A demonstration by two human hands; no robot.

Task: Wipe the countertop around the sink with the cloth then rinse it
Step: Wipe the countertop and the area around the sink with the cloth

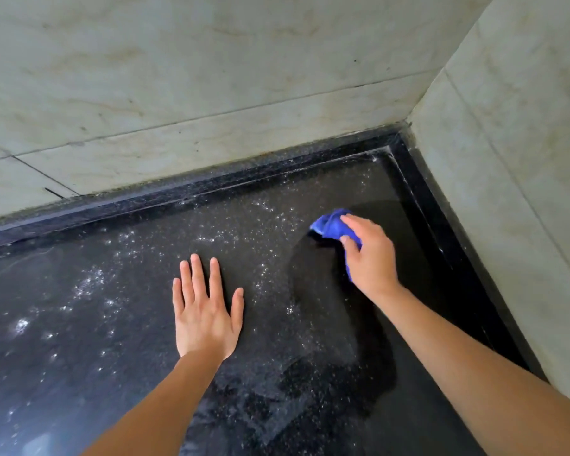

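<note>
The right hand grips a crumpled bright blue cloth, bunched under its fingers, on the dark speckled stone countertop near the corner of the pale tiled walls. The left hand lies flat on the countertop, fingers spread, among white specks, perhaps water drops.

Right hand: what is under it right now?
A bunched blue cloth, gripped by the right hand against the black speckled countertop. Cloth shows past the fingertips and beside the palm; the rest, and the counter beneath it, is covered.
</note>
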